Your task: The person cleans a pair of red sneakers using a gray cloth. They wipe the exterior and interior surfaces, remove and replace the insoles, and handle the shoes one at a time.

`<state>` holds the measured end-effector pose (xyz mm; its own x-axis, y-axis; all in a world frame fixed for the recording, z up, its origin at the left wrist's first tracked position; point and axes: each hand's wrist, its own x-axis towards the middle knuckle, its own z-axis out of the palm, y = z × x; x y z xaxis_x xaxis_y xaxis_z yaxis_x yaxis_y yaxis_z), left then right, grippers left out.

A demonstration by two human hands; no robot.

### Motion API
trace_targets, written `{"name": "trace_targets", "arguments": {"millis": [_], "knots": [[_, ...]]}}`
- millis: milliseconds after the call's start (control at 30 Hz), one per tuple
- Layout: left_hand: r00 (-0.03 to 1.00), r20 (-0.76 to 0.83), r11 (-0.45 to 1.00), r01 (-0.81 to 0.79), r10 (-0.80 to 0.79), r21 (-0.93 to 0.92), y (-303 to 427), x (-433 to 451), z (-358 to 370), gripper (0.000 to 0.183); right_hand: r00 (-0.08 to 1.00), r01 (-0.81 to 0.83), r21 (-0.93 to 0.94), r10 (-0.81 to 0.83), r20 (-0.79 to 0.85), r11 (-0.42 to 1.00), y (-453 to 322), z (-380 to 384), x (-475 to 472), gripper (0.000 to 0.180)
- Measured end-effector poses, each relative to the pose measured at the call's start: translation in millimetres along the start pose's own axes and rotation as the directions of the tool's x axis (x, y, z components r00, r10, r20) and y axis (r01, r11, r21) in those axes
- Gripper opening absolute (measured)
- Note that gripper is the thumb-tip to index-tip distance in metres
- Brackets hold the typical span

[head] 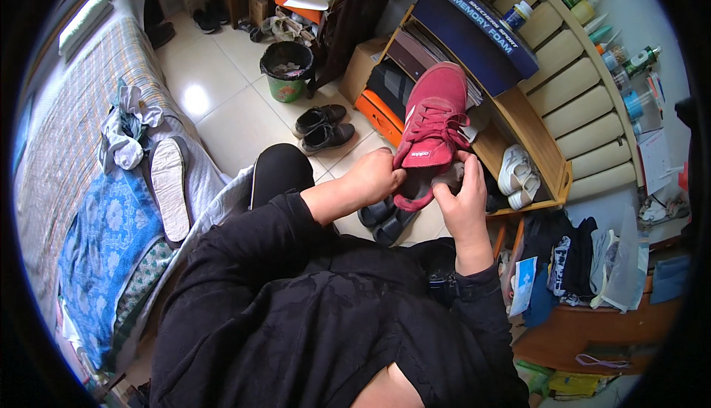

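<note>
A red Adidas lace-up sneaker (439,94) is held up before me, its toe pointing away and its opening towards me. My left hand (371,179) grips the left side of the shoe's collar. On the opposite side, my right hand (465,194) has its thumb and fingers at the collar, by a greyish piece of material (452,175) that I cannot identify. The laces are tied in a bow and the tongue stands up. The inside of the shoe is dark. To my left, a long off-white insole (169,194) lies on the bed.
Black shoes (324,128) and dark slippers (386,219) sit on the tiled floor. A wooden shelf (533,130) holds a blue Skechers box (472,27) and white shoes (518,176). The bed (89,102) bears crumpled clothes (129,125). A lined waste bin (286,72) stands ahead.
</note>
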<state>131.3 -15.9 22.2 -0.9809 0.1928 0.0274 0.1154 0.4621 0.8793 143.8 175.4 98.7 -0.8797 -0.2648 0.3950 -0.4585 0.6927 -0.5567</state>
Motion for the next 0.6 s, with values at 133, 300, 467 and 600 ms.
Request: {"name": "trace_targets", "arguments": {"millis": [133, 300, 467, 600], "knots": [[0.999, 0.037, 1.0, 0.006, -0.005, -0.024, -1.9, 0.1, 8.6, 0.031, 0.998, 0.063, -0.092, -0.065, -0.017, 0.994, 1.5, 0.3, -2.9, 0.046], [0.989, -0.115, 0.993, -0.104, 0.097, -0.059, -1.6, -4.4, 15.7, 0.03, 0.99, 0.136, -0.047, -0.137, -0.036, 0.99, 3.6, -2.3, -5.8, 0.048], [0.972, -0.139, 0.973, -0.204, 0.189, -0.104, 1.3, -5.8, 15.2, 0.025, 0.99, 0.121, -0.039, -0.123, -0.064, 0.992, -0.8, -7.1, -11.5, 0.053], [0.967, -0.15, 0.96, -0.228, 0.204, -0.163, 1.3, -4.0, 17.6, 0.022, 0.99, 0.125, -0.072, -0.129, -0.058, 0.99, -3.4, -11.1, -13.2, 0.054]]}}
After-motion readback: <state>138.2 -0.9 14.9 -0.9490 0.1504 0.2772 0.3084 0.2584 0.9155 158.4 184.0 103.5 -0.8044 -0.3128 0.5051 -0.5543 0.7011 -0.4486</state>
